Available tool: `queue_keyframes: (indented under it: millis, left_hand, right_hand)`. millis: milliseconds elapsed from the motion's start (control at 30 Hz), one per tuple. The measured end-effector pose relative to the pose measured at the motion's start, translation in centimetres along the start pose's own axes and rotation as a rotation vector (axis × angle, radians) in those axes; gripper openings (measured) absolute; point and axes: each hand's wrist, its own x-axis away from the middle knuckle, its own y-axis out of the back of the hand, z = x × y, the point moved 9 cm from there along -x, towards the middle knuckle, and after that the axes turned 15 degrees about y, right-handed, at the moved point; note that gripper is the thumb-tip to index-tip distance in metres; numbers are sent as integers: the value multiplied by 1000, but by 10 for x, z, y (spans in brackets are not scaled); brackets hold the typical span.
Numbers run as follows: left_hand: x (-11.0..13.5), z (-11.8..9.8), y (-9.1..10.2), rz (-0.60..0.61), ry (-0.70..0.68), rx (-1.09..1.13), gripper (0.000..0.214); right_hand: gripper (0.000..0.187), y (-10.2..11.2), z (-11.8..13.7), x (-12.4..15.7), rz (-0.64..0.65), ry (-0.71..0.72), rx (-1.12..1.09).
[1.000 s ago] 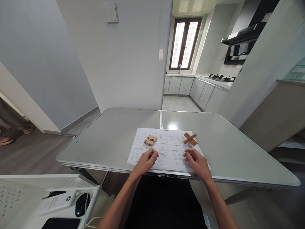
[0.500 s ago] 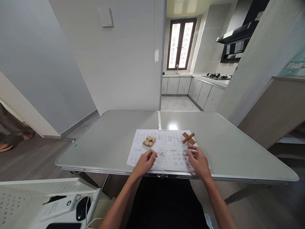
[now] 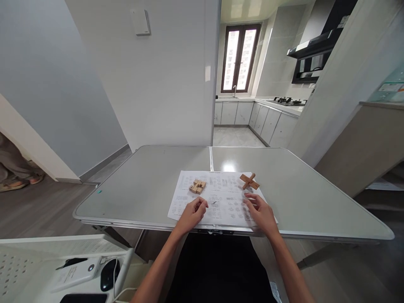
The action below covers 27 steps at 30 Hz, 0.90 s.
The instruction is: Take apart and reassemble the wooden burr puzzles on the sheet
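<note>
A printed paper sheet [image 3: 221, 198] lies on the grey folding table [image 3: 142, 185] in front of me. On its far left part sits a pale wooden block puzzle [image 3: 197, 186]. A darker cross-shaped wooden puzzle [image 3: 249, 181] sits at the sheet's far right corner. My left hand [image 3: 191, 215] rests on the sheet's near edge with its fingers curled in, and nothing shows in it. My right hand [image 3: 261, 212] lies on the sheet with fingers spread, just short of the cross puzzle and not touching it.
A white perforated stand [image 3: 38, 269] at lower left holds a white device [image 3: 77, 271], a black mouse [image 3: 109, 275] and cables. A person's feet [image 3: 19, 183] show at the far left. Behind the table stands a white wall, with a kitchen beyond.
The cross-shaped puzzle has turned a little on the sheet. My right hand reached toward it and then drew back slightly. My left hand stayed put.
</note>
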Motion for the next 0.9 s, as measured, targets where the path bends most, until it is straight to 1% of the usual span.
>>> queue_keyframes:
  millis: [133,300,367,433,533,567,633,700,767,833,900]
  left_hand:
    - [2,-2,1,-7,-7,-29,40]
    - [4,-7,0,-30,-32,-76,39]
    - [3,-12,2,-66,-57,-110,37]
    - [1,-21,10,-181,-108,-202,32]
    - [0,-37,31,-476,-211,-404,21]
    - [-1,-40,37,-558,-232,-450,20]
    - [-6,-42,47,-666,-243,-517,32]
    - [-14,-40,54,-722,-206,-612,51]
    - [-24,-35,58,-740,-132,-715,65]
    - [-33,-29,60,-725,-68,-769,70]
    - [-39,-27,61,-707,-41,-786,68]
  right_hand:
    - [31,-2,5,2,44,-1,0]
    - [36,-6,9,1,61,19,-42]
    - [37,-7,9,0,64,23,-57]
    - [37,-8,8,0,66,26,-65]
    - [34,-8,7,0,61,29,-69]
    - [34,-8,7,0,59,30,-71]
    - [34,-8,7,0,58,30,-74]
    - [33,-8,8,0,60,31,-77]
    - [33,-8,9,0,62,35,-79]
    - [32,-8,11,-1,63,38,-78]
    - [33,-8,12,-1,63,39,-78]
